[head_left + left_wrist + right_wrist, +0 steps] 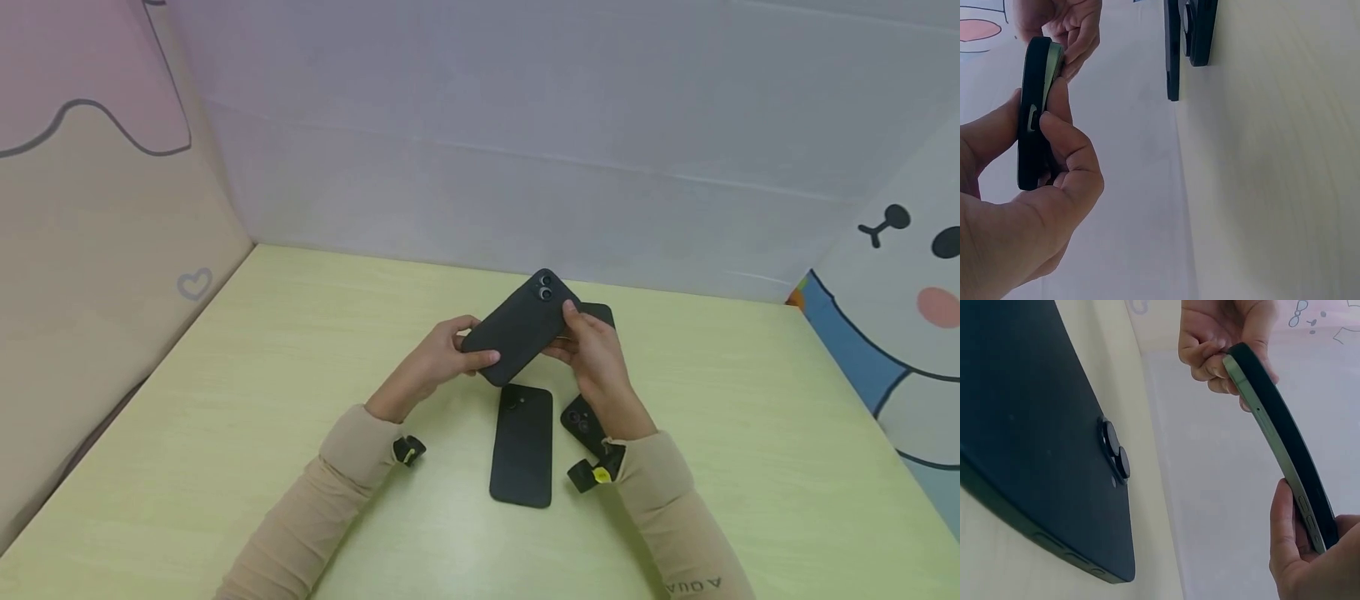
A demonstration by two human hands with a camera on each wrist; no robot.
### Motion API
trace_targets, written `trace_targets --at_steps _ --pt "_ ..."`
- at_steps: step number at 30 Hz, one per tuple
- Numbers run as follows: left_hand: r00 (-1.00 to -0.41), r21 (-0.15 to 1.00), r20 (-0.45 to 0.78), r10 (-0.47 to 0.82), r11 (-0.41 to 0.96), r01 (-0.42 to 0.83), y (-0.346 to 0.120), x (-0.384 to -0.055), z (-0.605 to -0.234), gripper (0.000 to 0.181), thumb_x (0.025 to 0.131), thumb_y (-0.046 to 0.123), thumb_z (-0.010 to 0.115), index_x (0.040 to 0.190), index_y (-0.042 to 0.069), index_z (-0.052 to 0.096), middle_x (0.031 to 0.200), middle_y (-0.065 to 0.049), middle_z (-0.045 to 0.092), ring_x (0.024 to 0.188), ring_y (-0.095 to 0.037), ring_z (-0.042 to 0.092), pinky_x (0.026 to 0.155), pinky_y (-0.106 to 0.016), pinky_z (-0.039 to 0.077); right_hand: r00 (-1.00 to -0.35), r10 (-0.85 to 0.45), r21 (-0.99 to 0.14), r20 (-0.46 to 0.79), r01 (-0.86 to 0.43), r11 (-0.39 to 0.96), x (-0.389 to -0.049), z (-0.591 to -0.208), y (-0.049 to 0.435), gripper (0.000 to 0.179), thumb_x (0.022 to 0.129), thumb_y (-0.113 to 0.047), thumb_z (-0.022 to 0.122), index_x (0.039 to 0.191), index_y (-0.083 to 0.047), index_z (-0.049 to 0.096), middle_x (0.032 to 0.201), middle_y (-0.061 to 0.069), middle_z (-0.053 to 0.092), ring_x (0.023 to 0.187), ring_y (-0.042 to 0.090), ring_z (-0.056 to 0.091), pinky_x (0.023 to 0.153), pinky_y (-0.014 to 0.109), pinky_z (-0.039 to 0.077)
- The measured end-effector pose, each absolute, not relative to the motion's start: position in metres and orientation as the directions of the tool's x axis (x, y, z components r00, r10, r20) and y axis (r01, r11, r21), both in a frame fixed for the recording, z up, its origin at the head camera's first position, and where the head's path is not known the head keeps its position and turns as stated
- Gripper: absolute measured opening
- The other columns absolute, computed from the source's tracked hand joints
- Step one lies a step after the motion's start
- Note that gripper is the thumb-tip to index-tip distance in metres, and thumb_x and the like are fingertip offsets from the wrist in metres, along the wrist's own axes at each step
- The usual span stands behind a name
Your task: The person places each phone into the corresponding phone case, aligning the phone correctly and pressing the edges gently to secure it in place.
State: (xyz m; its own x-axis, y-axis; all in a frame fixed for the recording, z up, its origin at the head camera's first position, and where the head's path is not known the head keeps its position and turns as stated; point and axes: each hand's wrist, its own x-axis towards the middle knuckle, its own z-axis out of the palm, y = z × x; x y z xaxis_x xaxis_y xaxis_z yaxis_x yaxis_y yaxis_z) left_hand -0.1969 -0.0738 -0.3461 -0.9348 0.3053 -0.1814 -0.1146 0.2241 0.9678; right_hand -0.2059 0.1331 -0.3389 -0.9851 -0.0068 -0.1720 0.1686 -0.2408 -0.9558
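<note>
Pinching w/ L hand (pixel 438 360) at lower L end of a black case (pixel 517 329), w/ thumb on the back & fingers curled under. Gripping w/ R hand (pixel 600 358) at upper R end, w/ thumb just beside the cam lenses (pixel 545 287) & fingers tucked behind. Along w/ case, holding a phone (pixel 1272 434), pale green along its side; in L wrist view, showing green past the case rim at one end. Held above the table (pixel 405 542), tilted, abt. mid-width, nearer back edge than front.

Just in front of case's lowest corner: front phone (pixel 522 450), dark, flat on table. Under R wrist: side phone (pixel 579 421), partly hidden by wrist & sleeve (pixel 656 475). Behind R hand: back phone (pixel 600 313), overlapped by hand & case, so tight room there. Cased or not: can't tell.

To L, broad run of tabletop out to side wall (pixel 97 275); to R, another, up to table edge by cartoon panel (pixel 900 283). At back, white wall (pixel 487 150) along table edge, w/ case's top corner overlapping that edge in head view.
</note>
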Motion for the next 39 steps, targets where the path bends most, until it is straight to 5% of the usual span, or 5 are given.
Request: trace_targets --at_steps 6,13,23,39 --pt "-0.932 0.97 -0.199 0.302 0.197 -0.143 -0.073 -0.197 -0.345 0.036 0.083 0.012 0.067 0.114 0.001 0.053 0.095 -0.018 0.066 0.075 -0.015 0.062 0.086 -0.045 0.048 -0.982 0.012 -0.915 -0.188 0.171 -0.366 -0.204 -0.338 0.134 0.023 0.093 -0.025 0.051 0.091 -0.004 0.059 0.069 0.003 0.067 0.064 0.017 0.065 0.068 0.031 0.055" --pt "-0.916 0.97 -0.234 0.326 0.141 -0.197 -0.07 -0.197 -0.348 0.047 0.086 0.015 0.063 0.125 -0.005 0.045 0.112 -0.02 0.06 0.089 -0.016 0.061 0.088 -0.033 0.049 -0.971 0.072 -0.888 -0.226 0.176 -0.424 -0.204 -0.337 0.133 0.022 0.093 -0.024 0.052 0.097 -0.003 0.057 0.068 0.004 0.066 0.065 0.018 0.066 0.068 0.032 0.055" --pt "-0.882 0.966 -0.233 0.409 -0.004 -0.258 -0.066 -0.197 -0.351 0.042 0.087 0.008 0.06 0.124 -0.002 0.041 0.094 -0.024 0.067 0.074 -0.017 0.069 0.079 -0.034 0.053 -0.973 0.087 -0.888 -0.215 0.158 -0.431 -0.203 -0.339 0.133 0.022 0.093 -0.022 0.052 0.097 -0.002 0.057 0.067 0.005 0.066 0.065 0.019 0.067 0.068 0.033 0.055" --pt "-0.925 0.974 -0.226 0.304 0.083 -0.211 -0.064 -0.195 -0.348 0.047 0.087 0.007 0.06 0.126 -0.003 0.036 0.097 -0.027 0.065 0.071 -0.017 0.069 0.082 -0.042 0.051 -0.976 0.024 -0.906 -0.215 0.19 -0.378 -0.202 -0.335 0.131 0.029 0.096 -0.028 0.045 0.105 -0.001 0.052 0.071 0.004 0.068 0.07 0.016 0.068 0.07 0.031 0.055"
